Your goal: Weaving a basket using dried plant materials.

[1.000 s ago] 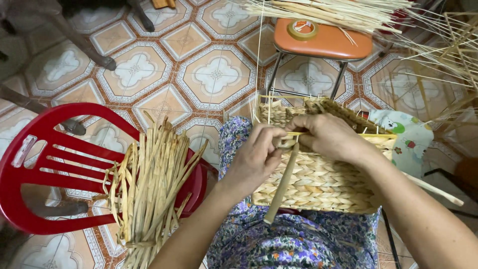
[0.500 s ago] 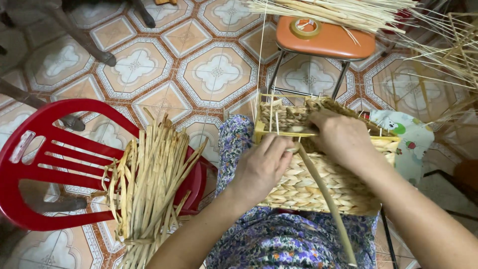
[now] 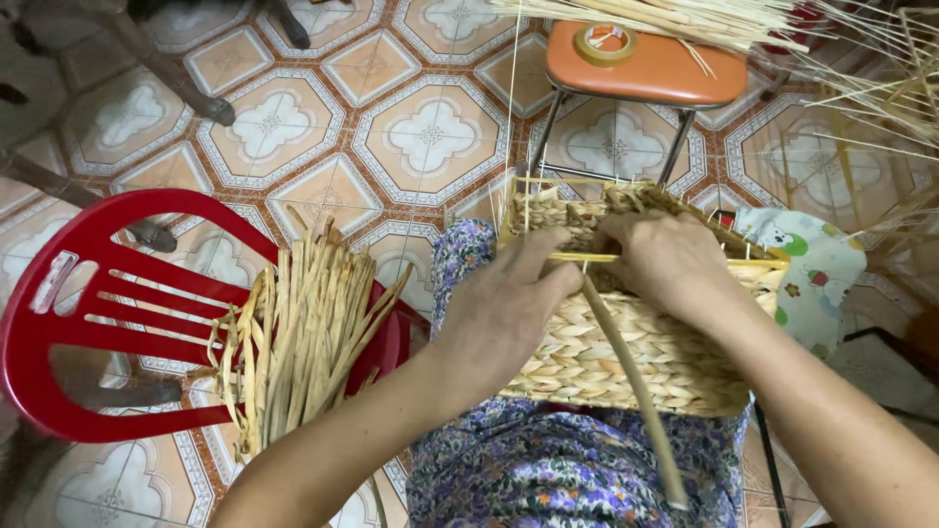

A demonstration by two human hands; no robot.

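Woven basket (image 3: 626,347) sits centre-right of frame on the person's lap, rim at the top, side wall of plaited straw facing the camera. Judged light, springy rather than rigid; weave gives under pressure, thin frame rods at the rim are the stiff part. Best hold: along the rim or flat against the wall, not on loose ends.

Left hand (image 3: 514,303) is pressed on the wall just under the rim, fingers curled on the loose strand (image 3: 636,391), which runs down to lower right of frame. Strand looks flexible, dry, likely to kink if bent sharply. Right hand (image 3: 675,264) clenched over the rim, pinching weave; what exactly it grips is hidden.

Versus half a second ago: left hand has slid up towards the rim, the strand hangs much the same.

Left of frame: bundle of straw strips (image 3: 303,332) on a red plastic chair (image 3: 88,293). Top centre: orange stool (image 3: 646,68), tape roll (image 3: 604,41) on it. Tiled floor (image 3: 430,137) beneath.
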